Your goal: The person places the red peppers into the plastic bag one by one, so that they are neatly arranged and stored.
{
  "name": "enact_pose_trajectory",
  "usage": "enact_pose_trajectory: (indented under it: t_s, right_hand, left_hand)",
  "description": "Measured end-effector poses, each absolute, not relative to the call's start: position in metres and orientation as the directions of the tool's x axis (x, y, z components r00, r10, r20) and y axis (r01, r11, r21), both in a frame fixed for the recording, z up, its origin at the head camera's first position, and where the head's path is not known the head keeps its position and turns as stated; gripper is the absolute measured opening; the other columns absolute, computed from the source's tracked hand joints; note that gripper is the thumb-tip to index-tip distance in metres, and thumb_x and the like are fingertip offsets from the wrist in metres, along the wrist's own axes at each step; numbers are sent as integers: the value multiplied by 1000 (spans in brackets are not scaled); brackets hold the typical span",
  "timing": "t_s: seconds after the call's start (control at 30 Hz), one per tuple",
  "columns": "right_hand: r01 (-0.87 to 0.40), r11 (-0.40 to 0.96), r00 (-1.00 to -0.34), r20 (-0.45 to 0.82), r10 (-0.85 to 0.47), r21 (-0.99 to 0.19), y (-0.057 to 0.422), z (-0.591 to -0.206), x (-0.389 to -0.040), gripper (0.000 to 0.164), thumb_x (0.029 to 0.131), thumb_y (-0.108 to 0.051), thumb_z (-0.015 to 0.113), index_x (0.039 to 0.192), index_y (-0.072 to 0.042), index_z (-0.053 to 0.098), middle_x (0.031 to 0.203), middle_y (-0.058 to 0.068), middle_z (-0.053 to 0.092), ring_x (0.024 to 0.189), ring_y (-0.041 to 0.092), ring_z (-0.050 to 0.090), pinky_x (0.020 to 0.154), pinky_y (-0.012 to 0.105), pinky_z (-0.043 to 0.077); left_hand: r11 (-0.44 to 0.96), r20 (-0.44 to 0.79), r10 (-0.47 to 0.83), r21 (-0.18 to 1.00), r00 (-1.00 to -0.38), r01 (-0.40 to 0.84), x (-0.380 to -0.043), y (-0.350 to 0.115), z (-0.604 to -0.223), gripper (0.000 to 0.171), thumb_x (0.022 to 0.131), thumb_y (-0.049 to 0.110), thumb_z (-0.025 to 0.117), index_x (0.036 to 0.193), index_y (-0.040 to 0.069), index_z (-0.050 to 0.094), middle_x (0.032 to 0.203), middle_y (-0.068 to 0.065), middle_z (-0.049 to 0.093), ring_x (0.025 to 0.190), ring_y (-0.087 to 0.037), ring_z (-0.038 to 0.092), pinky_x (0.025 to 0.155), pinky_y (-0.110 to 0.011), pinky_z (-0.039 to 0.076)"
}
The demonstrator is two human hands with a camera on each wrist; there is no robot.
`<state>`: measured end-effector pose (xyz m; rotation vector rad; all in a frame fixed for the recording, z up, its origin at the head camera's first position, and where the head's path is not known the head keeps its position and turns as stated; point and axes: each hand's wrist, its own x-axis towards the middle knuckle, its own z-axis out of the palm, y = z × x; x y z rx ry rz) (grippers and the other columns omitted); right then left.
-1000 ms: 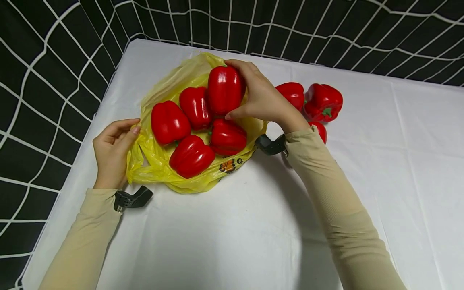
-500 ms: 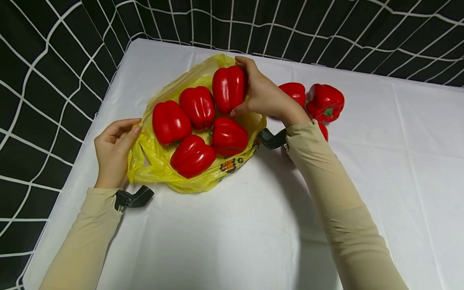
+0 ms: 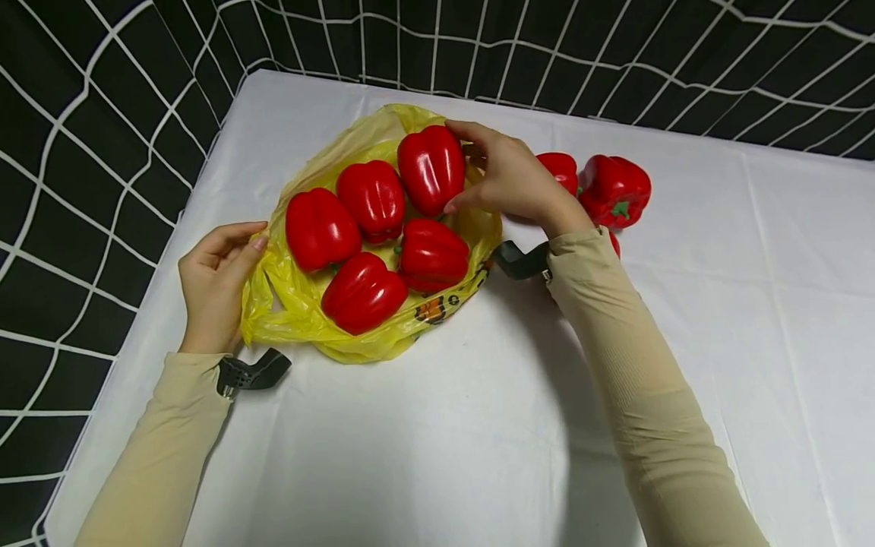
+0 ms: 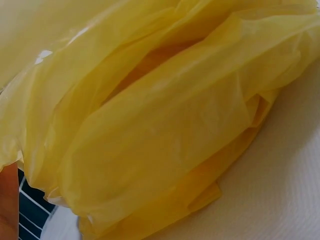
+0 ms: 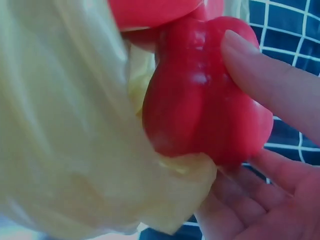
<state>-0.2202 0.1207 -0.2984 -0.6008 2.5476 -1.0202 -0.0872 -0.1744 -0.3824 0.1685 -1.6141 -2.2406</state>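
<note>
A yellow plastic bag (image 3: 287,323) lies mouth up on the table, with several glossy red bell peppers in it, one of them at its front (image 3: 364,294). My left hand (image 3: 215,281) pinches the bag's left rim between thumb and fingers. At the bag's back right, my right hand (image 3: 509,178) holds a red bell pepper (image 3: 431,169) by its right side, fingertips at its far end and thumb at its near end. In the right wrist view, the thumb (image 5: 270,75) lies against this pepper (image 5: 205,100) beside the bag's edge. The left wrist view is filled with yellow plastic (image 4: 150,130).
Outside the bag, more red bell peppers lie to the right, one with a green stem (image 3: 615,191); the right forearm (image 3: 622,365) partly covers others. White cloth covers the table (image 3: 383,456). White netting (image 3: 437,45) over black stands along the back and left edges.
My right hand has carried the pepper slightly right, then shifted a little further right while the pepper stays at the bag's back right. The left hand keeps its place on the rim.
</note>
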Motion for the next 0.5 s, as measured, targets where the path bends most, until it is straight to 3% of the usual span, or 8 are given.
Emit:
enact_pose_trajectory:
  t_s: [0.5]
  right_hand:
    - [-341, 707, -823, -168, -543, -619, 127, -314, -225, 89, 75, -4, 78, 149, -17, 31, 132, 13, 53, 119, 27, 48, 92, 40, 48]
  left_hand:
    - [-267, 114, -365, 938, -924, 221, -87, -175, -382, 14, 84, -4, 67, 97, -8, 69, 85, -11, 66, 64, -12, 55, 62, -16, 50]
